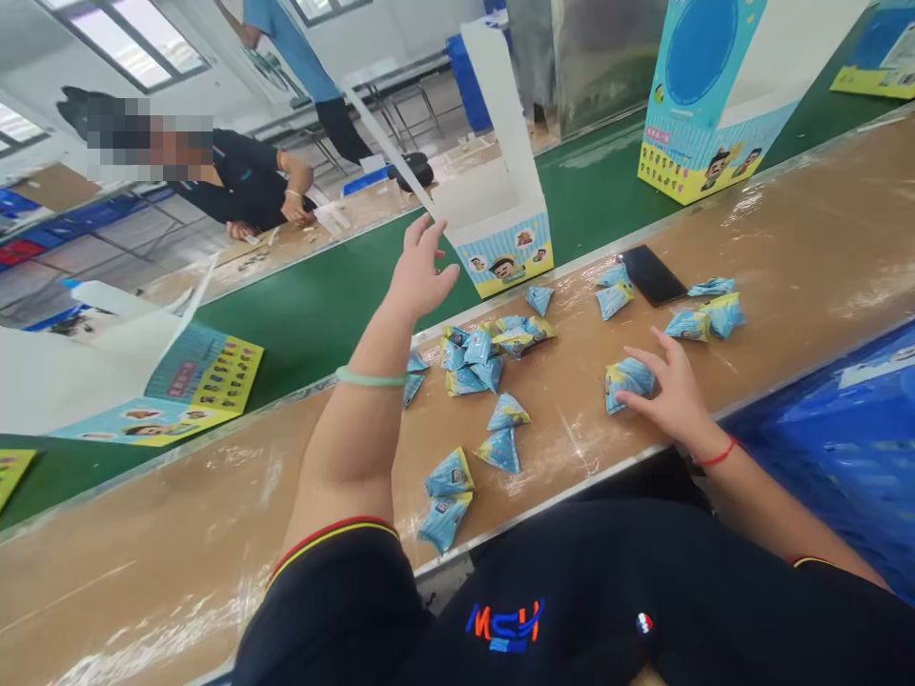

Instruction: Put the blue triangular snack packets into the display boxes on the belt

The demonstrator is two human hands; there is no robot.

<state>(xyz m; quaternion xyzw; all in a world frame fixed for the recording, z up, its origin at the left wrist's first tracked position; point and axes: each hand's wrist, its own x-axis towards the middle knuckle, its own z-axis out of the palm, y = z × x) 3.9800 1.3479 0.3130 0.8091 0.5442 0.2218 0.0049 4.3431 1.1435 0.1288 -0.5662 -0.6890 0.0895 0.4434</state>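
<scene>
My left hand point(423, 270) is raised at the left side of an open cardboard box point(506, 250), its fingers apart and nothing in them. The box is white inside, with blue and yellow cartoon print outside and tall flaps standing up. Low on the right, my right hand point(668, 391) has its thumb and fingers spread around small blue and yellow pyramid packets point(627, 381) on the table; its fingertips touch or nearly touch them. More such packets lie in a cluster point(477, 357) below the box, and a pair point(447, 500) lies close to the table's near edge.
A black phone point(654, 274) lies among packets on the brown tabletop point(178, 505). Other printed boxes stand on the green belt point(315, 276), left and right. A blue crate point(836, 457) is at my right. A seated person point(243, 181) works across the belt; another person stands behind.
</scene>
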